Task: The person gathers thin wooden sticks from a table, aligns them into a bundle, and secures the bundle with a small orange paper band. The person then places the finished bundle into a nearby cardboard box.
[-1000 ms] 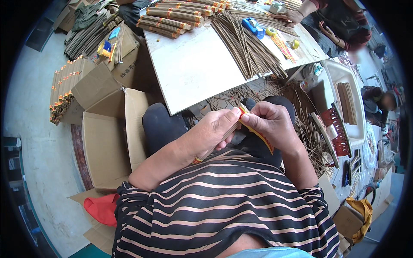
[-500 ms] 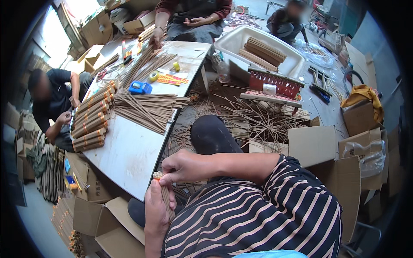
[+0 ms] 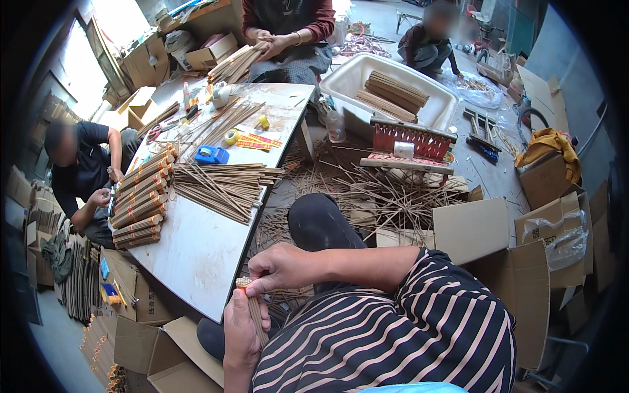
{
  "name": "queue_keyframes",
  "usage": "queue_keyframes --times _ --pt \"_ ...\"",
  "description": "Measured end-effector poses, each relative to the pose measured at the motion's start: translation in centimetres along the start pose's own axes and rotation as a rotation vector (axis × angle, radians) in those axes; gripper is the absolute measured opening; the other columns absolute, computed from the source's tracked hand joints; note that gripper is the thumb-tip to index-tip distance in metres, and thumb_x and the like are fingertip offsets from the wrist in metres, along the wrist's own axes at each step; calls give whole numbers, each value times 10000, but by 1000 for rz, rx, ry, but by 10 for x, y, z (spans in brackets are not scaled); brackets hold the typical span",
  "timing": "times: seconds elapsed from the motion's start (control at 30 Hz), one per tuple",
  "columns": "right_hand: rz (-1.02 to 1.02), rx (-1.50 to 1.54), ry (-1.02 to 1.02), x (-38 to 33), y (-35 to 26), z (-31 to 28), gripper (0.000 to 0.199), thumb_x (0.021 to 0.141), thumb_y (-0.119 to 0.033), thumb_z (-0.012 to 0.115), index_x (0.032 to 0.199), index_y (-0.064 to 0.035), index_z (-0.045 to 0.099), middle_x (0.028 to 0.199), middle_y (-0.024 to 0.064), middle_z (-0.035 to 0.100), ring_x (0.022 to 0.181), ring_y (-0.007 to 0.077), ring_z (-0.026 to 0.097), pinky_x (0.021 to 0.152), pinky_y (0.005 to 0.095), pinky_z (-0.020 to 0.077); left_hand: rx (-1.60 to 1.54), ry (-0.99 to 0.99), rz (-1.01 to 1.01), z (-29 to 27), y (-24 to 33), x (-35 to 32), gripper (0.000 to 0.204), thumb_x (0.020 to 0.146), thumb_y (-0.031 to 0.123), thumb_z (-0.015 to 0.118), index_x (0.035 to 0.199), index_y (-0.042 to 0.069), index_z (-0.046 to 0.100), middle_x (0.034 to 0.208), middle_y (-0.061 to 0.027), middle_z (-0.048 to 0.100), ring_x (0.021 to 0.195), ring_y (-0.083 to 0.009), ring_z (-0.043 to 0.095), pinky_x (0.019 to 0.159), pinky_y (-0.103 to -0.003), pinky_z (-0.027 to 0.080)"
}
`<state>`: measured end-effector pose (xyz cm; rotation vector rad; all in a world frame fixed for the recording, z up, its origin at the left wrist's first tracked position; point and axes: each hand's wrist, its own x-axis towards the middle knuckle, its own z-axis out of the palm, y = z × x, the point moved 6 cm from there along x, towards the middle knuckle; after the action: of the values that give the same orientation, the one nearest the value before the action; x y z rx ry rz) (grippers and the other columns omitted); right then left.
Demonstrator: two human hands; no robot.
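A slim bundle of brown incense sticks (image 3: 256,316) stands tilted in front of my body, its pale ends together at the top. My left hand (image 3: 240,333) is wrapped round its shaft from below. At the upper end, my right hand (image 3: 282,268) pinches an orange-red paper band (image 3: 243,282) that circles the bundle. Right beyond my hands is the white table (image 3: 187,262), where a pile of loose sticks (image 3: 223,187) lies next to several stacked, banded bundles (image 3: 141,196). A blue tape dispenser (image 3: 211,154) and printed paper strips (image 3: 259,140) lie behind the pile.
An open carton (image 3: 167,354) stands below the table at left, and another cardboard box (image 3: 517,288) is at my right. Stick scraps (image 3: 406,190) cover the floor near a red rack (image 3: 405,131). A white tub (image 3: 439,108) holds more sticks. Three other people (image 3: 288,46) are around.
The person across the table has gathered a bunch of sticks off it and now holds it in both hands. My hands keep the same grip on the bundle; the view has shifted slightly.
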<state>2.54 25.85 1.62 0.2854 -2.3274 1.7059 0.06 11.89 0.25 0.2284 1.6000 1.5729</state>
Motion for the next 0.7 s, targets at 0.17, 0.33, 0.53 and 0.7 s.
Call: queue_keyframes --times 0.17,0.33,0.53,0.7 --pt "11 99 -49 8 3 3 370 784 -380 673 744 -22 591 649 122 583 592 220 575 534 341 426 26 0 -3 0 6 1 418 970 429 312 922 50 481 625 -28 479 487 -91 436 439 -206 371" --pt "-174 10 29 8 2 2 271 795 -241 697 700 -27 560 604 48 469 554 116 455 504 278 397 29 -23 2 -2 5 2 389 970 412 322 933 72 507 626 5 468 482 -66 412 430 -193 322" --pt "-65 222 1 3 9 16 221 766 -155 724 708 -35 548 627 17 510 572 86 471 496 238 379 11 -137 49 -2 4 -8 507 947 509 313 910 33 485 651 -14 477 520 -53 418 463 -167 344" --pt "-129 214 -21 11 10 17 264 748 -167 737 676 -45 514 631 26 520 562 111 483 496 243 389 28 -140 67 -3 11 -8 516 948 512 301 902 31 480 645 -12 468 516 -53 412 467 -165 342"
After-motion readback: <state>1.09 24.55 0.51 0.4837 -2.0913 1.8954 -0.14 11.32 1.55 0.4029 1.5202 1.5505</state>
